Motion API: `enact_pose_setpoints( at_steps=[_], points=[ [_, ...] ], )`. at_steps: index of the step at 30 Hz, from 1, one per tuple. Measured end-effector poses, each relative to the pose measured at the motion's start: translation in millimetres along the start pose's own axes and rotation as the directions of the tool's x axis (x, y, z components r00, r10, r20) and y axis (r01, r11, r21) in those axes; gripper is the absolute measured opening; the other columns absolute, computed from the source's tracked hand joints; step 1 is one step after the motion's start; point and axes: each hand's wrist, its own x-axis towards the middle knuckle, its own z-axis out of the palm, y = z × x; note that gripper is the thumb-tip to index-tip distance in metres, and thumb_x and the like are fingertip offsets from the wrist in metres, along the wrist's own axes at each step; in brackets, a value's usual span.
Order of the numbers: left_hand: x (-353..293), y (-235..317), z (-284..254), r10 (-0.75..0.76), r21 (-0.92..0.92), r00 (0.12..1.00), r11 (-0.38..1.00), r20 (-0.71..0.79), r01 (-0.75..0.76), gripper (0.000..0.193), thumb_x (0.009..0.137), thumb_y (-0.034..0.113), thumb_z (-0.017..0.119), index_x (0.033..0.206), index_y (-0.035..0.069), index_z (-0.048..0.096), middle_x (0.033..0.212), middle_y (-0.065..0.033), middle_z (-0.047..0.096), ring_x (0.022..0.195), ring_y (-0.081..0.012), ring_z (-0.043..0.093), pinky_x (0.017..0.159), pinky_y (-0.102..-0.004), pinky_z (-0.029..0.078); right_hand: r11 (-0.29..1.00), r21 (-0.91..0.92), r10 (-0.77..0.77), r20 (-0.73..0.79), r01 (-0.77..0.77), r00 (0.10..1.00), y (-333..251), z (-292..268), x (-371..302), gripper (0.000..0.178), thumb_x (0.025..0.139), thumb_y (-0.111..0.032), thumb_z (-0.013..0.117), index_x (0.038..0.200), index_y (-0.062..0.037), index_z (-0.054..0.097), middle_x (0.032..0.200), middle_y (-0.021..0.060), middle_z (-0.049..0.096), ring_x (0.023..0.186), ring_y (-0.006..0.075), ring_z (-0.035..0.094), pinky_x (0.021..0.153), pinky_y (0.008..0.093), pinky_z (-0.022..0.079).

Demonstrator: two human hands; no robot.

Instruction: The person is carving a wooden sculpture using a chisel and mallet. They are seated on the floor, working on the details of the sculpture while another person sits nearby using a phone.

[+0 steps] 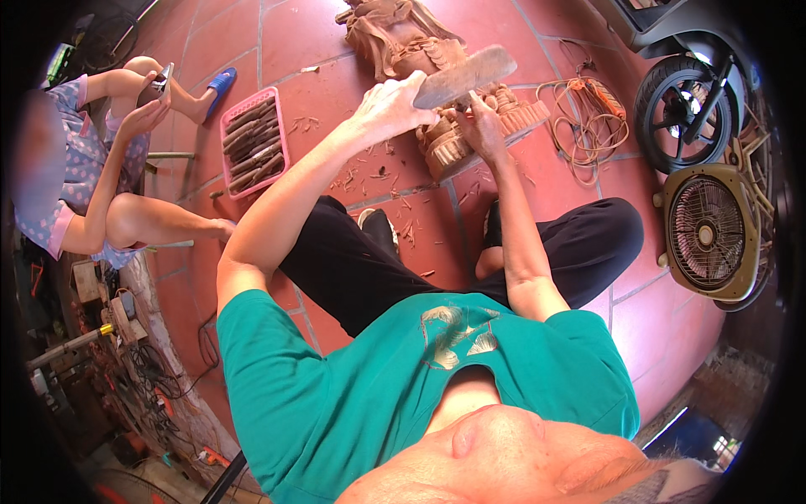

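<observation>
My left hand [390, 105] is closed around a flat, paddle-like wooden mallet [468, 76], which reaches over the carved piece to the right. Just beneath it, my right hand [483, 126] is closed with its fingers together against the carving; what it grips is mostly hidden by the hand and the mallet. The brown wood carving [447, 149] has a ridged, rounded base and lies on the floor in front of my feet. Its far part [399, 38] shows deep folds and figure-like relief. Wood shavings [407, 231] are scattered on the near side.
A pink basket [286, 143] of dark-handled tools stands left on the red tiles [294, 34]. Beyond it a person [92, 168] sits holding a phone [159, 81]. To the right are a coiled orange cord [588, 134], a motorbike wheel [684, 113] and a box fan [708, 231].
</observation>
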Motion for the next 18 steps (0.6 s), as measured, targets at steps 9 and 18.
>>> enact_pose_setpoints(
  at_steps=[9,18],
  points=[
    [-1.6,0.7,-24.5,0.018,-0.162,0.975,0.985,-0.22,-0.055,0.065,0.078,0.049,0.076,0.118,0.001,0.058,0.105,-0.0251,0.071,0.103,-0.0405,0.068,0.09,-0.0495,0.051,0.969,0.237,0.087,-0.069,-0.069,0.994,-0.2,-37.9,4.0,0.034,0.091,-0.017,0.076,0.119,-0.0036,0.061,0.092,0.0103,0.072,0.073,0.0177,0.068,0.065,0.0329,0.055],
    [2.3,2.1,-28.0,-0.03,-0.15,0.995,0.989,-0.096,0.016,0.085,0.078,0.051,0.079,0.14,0.0,0.05,0.113,-0.0258,0.07,0.106,-0.0366,0.069,0.094,-0.045,0.051,0.876,-0.425,-0.148,0.215,0.229,0.965,-43.1,-1.9,-10.3,0.028,0.089,-0.018,0.075,0.114,-0.0089,0.063,0.1,0.0128,0.072,0.088,0.0244,0.073,0.076,0.036,0.058]
  ],
)
